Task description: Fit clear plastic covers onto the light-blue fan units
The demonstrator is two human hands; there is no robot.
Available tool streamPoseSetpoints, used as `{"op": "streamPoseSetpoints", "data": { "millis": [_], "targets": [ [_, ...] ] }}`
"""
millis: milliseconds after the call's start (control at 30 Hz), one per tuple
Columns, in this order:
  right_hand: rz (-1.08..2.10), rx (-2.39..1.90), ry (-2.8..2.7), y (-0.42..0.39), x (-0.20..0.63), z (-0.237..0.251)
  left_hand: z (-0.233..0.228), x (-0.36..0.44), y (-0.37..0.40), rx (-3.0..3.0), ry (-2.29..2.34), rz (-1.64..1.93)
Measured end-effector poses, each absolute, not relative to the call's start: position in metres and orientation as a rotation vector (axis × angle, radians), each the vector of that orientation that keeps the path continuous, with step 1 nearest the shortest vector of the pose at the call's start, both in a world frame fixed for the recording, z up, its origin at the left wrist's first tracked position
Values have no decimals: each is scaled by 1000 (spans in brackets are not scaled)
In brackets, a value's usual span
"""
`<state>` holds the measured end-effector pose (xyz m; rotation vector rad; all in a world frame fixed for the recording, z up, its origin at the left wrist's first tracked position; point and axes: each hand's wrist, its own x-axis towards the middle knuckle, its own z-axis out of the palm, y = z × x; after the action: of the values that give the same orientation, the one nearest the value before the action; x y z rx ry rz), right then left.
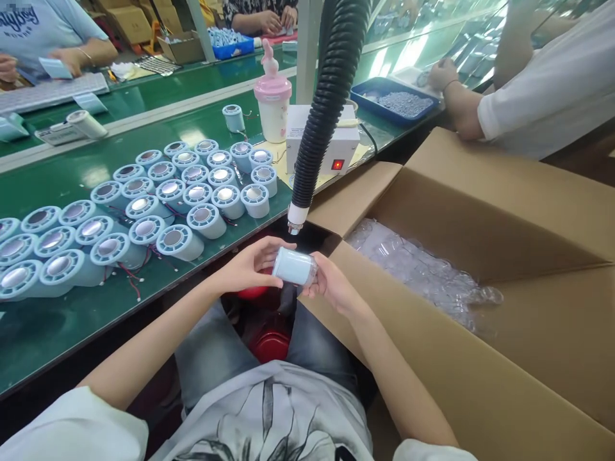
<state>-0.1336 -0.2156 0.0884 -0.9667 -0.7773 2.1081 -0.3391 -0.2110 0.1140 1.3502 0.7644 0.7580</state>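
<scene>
Over my lap, a light-blue cylindrical unit [291, 266] lies sideways between my two hands, with clear plastic around its right part. My left hand [252, 264] curls around the left end, thumb below and fingers above. At the right end, the fingers of my right hand [331, 285] pinch the clear plastic cover [313, 270]. Just above hangs a black corrugated hose [327, 96] with a white nozzle tip [298, 216], apart from the unit. Similar light-blue cylinders [180, 242] stand in rows on the green bench to the left, several with thin wires trailing.
An open cardboard box [432, 358] on my right holds clear plastic covers [413, 269]. Behind the hose are a white box with a lit red switch [337, 165], a pink-lidded cup [273, 105] and a blue tray [398, 99]. Other people work across the green bench [144, 301] and at right.
</scene>
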Motion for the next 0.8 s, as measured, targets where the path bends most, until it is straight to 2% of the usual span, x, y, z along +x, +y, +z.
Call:
{"op": "streamPoseSetpoints", "data": {
  "millis": [167,267,333,400,567,633,700,800],
  "targets": [
    [2383,-1027,-862,-245,-131,118,136,-346,-263,1639,849,767],
    [2576,-1000,-931,-258,-131,124,150,-348,-287,1613,932,755],
    [2567,-943,-1057,-265,-131,124,159,-349,-300,1526,972,760],
    [2327,-882,-1246,-271,-130,125,165,-350,-310,1421,1015,770],
    [1277,-563,-1953,-280,-124,129,169,-353,-324,1190,1040,767],
    [1097,-473,-2081,-282,-124,131,168,-355,-327,1183,1019,755],
    [1247,-537,-2007,-284,-125,132,167,-357,-328,1282,986,776],
    [1665,-662,-1695,-285,-127,134,167,-358,-328,1407,944,826]
  ]
}}
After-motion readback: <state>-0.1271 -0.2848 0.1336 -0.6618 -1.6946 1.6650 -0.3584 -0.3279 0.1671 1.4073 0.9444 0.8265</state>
